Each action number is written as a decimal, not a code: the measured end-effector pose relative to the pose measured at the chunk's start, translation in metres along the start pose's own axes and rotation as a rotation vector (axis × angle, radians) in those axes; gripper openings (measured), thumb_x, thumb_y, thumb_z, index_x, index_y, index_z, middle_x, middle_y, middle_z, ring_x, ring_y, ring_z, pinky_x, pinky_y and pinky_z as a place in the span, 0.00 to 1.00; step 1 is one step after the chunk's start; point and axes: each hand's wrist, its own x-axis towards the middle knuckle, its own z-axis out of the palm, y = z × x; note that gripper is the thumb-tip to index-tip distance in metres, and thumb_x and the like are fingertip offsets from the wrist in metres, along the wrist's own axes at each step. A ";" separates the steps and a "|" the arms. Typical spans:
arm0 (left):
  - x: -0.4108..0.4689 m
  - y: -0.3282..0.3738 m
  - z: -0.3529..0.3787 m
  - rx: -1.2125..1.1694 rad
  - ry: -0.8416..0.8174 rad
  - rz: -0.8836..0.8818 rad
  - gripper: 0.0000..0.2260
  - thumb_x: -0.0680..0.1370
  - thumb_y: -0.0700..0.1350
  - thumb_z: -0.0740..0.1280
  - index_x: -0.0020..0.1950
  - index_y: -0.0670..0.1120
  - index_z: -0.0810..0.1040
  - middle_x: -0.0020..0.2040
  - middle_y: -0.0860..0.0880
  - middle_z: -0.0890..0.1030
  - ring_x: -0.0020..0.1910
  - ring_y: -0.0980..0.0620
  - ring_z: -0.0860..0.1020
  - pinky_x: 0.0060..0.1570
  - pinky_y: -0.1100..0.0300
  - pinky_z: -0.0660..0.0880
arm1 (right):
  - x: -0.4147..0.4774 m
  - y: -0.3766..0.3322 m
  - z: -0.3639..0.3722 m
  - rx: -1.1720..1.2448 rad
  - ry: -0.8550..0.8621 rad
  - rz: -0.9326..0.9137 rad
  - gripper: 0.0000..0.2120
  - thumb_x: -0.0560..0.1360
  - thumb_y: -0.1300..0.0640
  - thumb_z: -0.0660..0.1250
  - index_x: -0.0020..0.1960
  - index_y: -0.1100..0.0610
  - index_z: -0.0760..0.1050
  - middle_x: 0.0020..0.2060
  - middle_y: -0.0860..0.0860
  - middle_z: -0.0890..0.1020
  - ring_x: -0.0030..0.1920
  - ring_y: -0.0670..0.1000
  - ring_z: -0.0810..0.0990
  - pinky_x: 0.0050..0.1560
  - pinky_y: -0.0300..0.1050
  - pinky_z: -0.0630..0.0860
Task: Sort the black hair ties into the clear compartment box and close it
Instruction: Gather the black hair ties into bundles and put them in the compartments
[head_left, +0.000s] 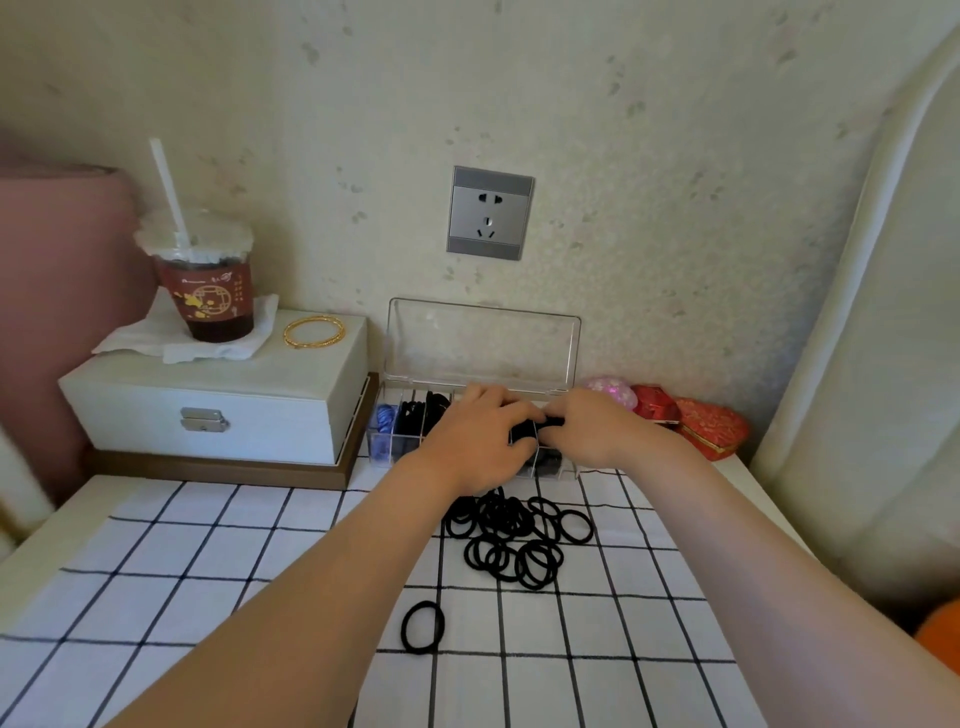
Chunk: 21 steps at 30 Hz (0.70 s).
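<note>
The clear compartment box (397, 449) stands against the wall with its lid (483, 343) upright and open. Its left compartments hold blue and black hair ties. My left hand (475, 441) and my right hand (592, 428) meet over the box's middle, both gripping a bunch of black hair ties (543, 422) between them. A pile of several loose black hair ties (514, 538) lies on the checked cloth (208, 597) just in front of the box. A single black hair tie (422, 626) lies apart, nearer to me.
A white jewellery case (218, 400) at the left carries a drink cup with a straw (208, 280) on a napkin and a gold bangle (314, 331). Red heart-shaped boxes (711, 426) and a pink object (613, 389) sit right of the clear box. A wall socket (490, 213) is above.
</note>
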 end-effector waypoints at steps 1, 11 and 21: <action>0.000 0.000 0.000 0.026 -0.008 0.003 0.18 0.79 0.53 0.62 0.70 0.58 0.72 0.68 0.51 0.70 0.70 0.50 0.61 0.70 0.51 0.61 | -0.003 0.001 -0.004 0.034 -0.014 -0.020 0.07 0.77 0.54 0.65 0.48 0.56 0.80 0.41 0.52 0.82 0.47 0.55 0.81 0.49 0.49 0.77; -0.002 0.001 -0.004 -0.105 0.022 -0.039 0.14 0.80 0.46 0.62 0.65 0.53 0.78 0.70 0.50 0.70 0.70 0.51 0.65 0.68 0.59 0.62 | -0.042 0.011 0.006 -0.131 0.140 -0.212 0.22 0.76 0.53 0.53 0.63 0.52 0.79 0.59 0.46 0.82 0.61 0.51 0.77 0.65 0.52 0.69; -0.006 0.006 0.003 0.028 -0.039 0.033 0.26 0.77 0.52 0.64 0.76 0.50 0.66 0.72 0.51 0.71 0.71 0.50 0.67 0.70 0.56 0.63 | -0.030 -0.001 0.020 -0.278 0.042 -0.134 0.22 0.78 0.49 0.48 0.56 0.49 0.81 0.67 0.45 0.77 0.78 0.49 0.57 0.75 0.67 0.38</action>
